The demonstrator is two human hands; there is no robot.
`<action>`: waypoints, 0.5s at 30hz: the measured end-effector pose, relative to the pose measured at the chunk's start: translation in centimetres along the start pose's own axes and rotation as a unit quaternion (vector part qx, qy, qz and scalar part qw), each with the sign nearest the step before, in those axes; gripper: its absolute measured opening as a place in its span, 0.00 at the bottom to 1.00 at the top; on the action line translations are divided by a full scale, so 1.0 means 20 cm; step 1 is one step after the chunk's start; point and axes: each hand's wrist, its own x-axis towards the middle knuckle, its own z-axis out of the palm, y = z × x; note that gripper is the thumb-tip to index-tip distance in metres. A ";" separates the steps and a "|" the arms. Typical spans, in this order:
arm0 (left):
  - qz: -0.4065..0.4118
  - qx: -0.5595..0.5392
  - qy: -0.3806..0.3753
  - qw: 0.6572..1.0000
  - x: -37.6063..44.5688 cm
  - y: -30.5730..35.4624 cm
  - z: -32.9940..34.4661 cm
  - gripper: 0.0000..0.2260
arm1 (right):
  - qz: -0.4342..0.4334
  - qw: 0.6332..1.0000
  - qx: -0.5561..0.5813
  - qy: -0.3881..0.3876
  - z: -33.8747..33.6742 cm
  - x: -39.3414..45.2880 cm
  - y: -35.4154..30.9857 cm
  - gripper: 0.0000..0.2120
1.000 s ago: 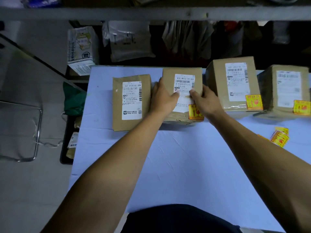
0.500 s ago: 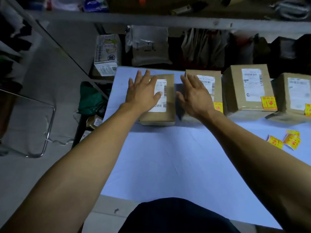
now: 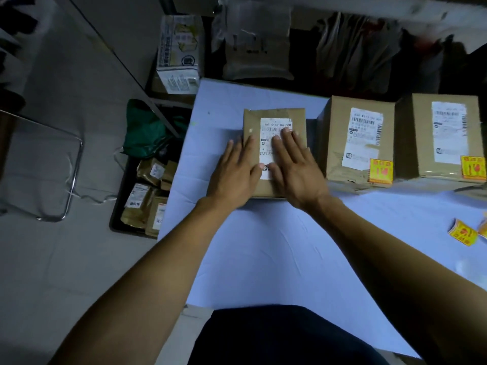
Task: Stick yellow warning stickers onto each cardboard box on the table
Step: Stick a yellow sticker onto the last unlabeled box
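Both forearms reach forward over the pale blue table [image 3: 263, 259]. The left hand [image 3: 234, 175] and right hand [image 3: 295, 172] lie flat, fingers spread and grasping nothing, palms down on top of the unstickered cardboard box [image 3: 274, 119], partly covering its white shipping label [image 3: 274, 127]. Loose yellow stickers [image 3: 462, 233] lie on the table well right of the right hand. Beyond and right of it stand 2 stickered boxes [image 3: 358, 138], each bearing a yellow sticker [image 3: 380, 171] at its near right corner.
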 end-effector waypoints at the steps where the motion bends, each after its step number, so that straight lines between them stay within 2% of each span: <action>1: 0.000 -0.008 0.012 1.000 -0.03 -0.01 0.02 0.30 | -0.008 1.000 -0.001 0.009 0.02 -0.03 -0.01 0.29; 5: 0.008 -0.083 0.057 0.995 -0.07 -0.03 0.07 0.30 | -0.012 0.999 0.025 0.032 0.04 -0.06 -0.01 0.28; 7: -0.030 -0.199 0.053 0.978 -0.04 -0.03 0.07 0.32 | 0.030 0.989 0.125 0.076 0.03 -0.04 -0.01 0.31; 8: -0.067 -0.282 0.041 0.956 -0.02 -0.02 0.06 0.33 | 0.073 0.975 0.185 0.097 0.03 -0.04 -0.01 0.33; 10: -0.151 -0.450 0.026 0.880 0.02 -0.01 0.05 0.34 | 0.177 0.931 0.303 0.104 0.03 -0.02 0.00 0.37; 12: -0.198 -0.537 0.022 0.820 0.04 0.00 0.07 0.31 | 0.263 0.855 0.441 0.076 0.04 -0.01 0.01 0.36; 14: -0.209 -0.556 0.010 0.804 0.04 0.01 0.09 0.28 | 0.301 0.805 0.509 0.034 0.05 0.00 0.03 0.29; 15: -0.212 -0.558 0.008 0.802 0.04 0.02 0.09 0.28 | 0.298 0.804 0.514 0.021 0.05 -0.01 0.04 0.23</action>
